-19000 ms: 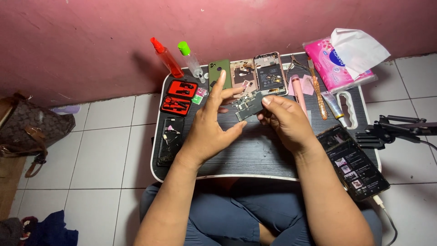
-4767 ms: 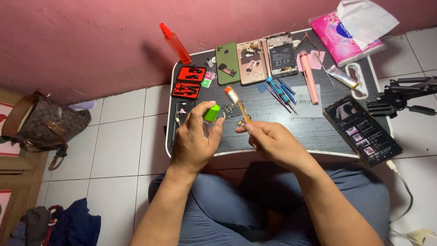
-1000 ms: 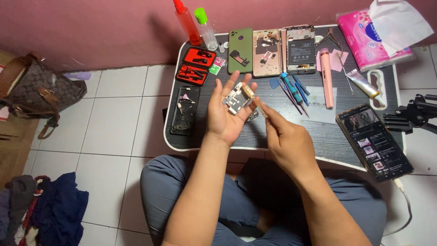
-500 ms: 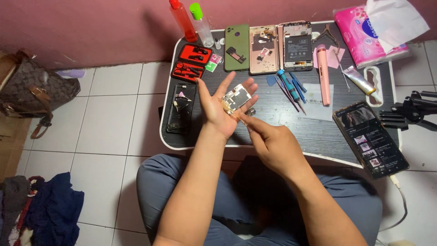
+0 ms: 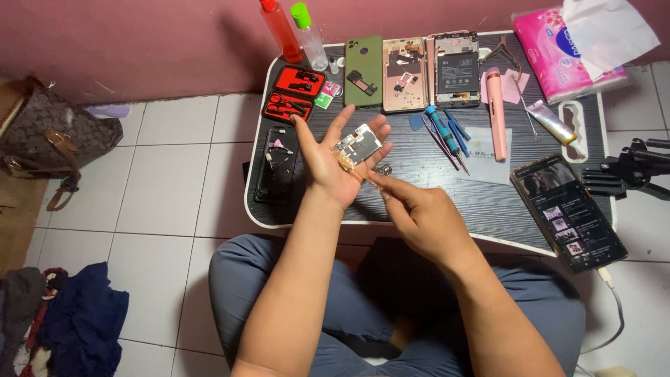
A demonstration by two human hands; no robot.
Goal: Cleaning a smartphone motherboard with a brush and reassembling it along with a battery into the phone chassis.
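Note:
My left hand (image 5: 333,162) is held palm up over the small black lap table (image 5: 488,199), with a small silvery circuit board (image 5: 359,144) lying on its fingers. My right hand (image 5: 417,211) comes in from the lower right and pinches a thin amber-tipped tool (image 5: 354,169) whose end touches the board's lower edge. A tiny metal part (image 5: 383,169) lies on the table just right of the board.
Along the table's back stand a red bottle (image 5: 279,28), a green-capped bottle (image 5: 308,31), a green phone back (image 5: 363,68) and two opened phone frames (image 5: 405,73). A red tool case (image 5: 295,92), blue screwdrivers (image 5: 445,131), a pink tool (image 5: 496,120), a lit phone (image 5: 567,209) and pink tissue pack (image 5: 558,43) lie around.
My left hand has opened flatter with the board resting on it. My right hand has shifted slightly right, its tool tip staying at the board's edge.

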